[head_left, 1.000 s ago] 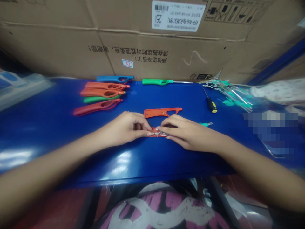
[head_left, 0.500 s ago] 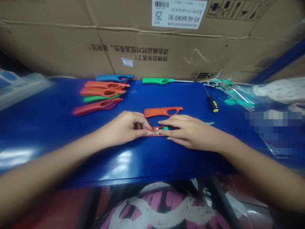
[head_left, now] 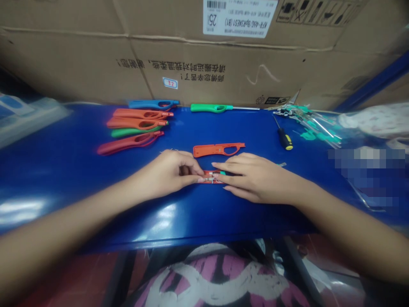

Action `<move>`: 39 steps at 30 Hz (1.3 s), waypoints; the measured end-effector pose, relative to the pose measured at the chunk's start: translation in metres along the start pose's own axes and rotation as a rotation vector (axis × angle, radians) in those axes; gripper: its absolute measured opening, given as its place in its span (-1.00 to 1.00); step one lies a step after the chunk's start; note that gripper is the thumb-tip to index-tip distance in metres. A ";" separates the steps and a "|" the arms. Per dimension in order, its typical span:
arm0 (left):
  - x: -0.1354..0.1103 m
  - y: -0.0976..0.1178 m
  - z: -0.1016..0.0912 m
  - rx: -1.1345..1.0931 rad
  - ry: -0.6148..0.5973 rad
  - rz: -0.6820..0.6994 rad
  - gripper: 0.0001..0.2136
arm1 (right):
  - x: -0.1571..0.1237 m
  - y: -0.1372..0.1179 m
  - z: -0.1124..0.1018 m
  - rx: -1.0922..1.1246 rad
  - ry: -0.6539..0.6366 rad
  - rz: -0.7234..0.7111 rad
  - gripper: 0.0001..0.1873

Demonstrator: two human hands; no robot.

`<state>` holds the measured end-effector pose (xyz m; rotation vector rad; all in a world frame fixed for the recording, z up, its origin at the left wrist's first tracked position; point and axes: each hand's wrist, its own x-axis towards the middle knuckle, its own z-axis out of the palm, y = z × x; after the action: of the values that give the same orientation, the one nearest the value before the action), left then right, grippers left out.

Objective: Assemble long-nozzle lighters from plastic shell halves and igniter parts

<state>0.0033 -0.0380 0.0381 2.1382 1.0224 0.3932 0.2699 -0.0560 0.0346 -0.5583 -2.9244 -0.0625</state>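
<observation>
Big brown box (head_left: pixel 89 55) stands behind our shiny blue desk (head_left: pixel 243 128) | orange shell (head_left: pixel 208 178) is at desk's middle, between our hands | left hand (head_left: pixel 172 169) pinches its end | right hand (head_left: pixel 255 175) spreads over it, grip: we can't tell

A big brown cardboard box (head_left: pixel 185 53) with a white paper label (head_left: pixel 239 18) stood at the back. A blurry, spotted white bundle (head_left: pixel 377 120) lay on the right.

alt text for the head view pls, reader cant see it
A person's left hand pinches an open orange casing half holding small parts, while the right hand covers its other end, on a blue table. Beyond lie a second orange half, several coloured casings at left, a green-handled tool, and a screwdriver beside a metal-and-green heap at right.
</observation>
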 end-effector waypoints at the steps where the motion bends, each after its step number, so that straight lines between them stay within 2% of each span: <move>1: 0.000 0.001 0.000 0.010 0.000 -0.005 -0.89 | 0.000 -0.001 0.000 -0.008 -0.012 -0.006 -0.61; 5: -0.002 0.003 0.000 0.060 0.002 0.008 -0.89 | 0.000 -0.006 0.002 -0.048 -0.046 0.004 -0.59; 13: -0.005 0.005 -0.003 0.153 -0.017 0.134 -0.93 | 0.004 -0.015 0.005 -0.103 -0.063 0.033 -0.57; 24: -0.005 0.006 -0.007 0.205 -0.031 0.131 -0.94 | 0.005 -0.008 0.004 -0.038 0.004 0.060 -0.61; 34: -0.007 0.004 -0.007 0.267 0.015 0.218 -0.90 | 0.003 -0.005 0.003 -0.026 0.001 0.067 -0.61; 36: -0.007 0.004 -0.006 0.289 0.034 0.226 -0.90 | 0.003 -0.004 0.004 -0.001 0.030 0.085 -0.63; 39: -0.007 0.005 -0.006 0.323 0.101 0.271 -0.88 | 0.005 -0.005 0.004 0.100 0.161 0.183 -0.71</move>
<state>-0.0017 -0.0430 0.0466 2.5837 0.8994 0.4962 0.2630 -0.0589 0.0312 -0.7639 -2.6911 0.0589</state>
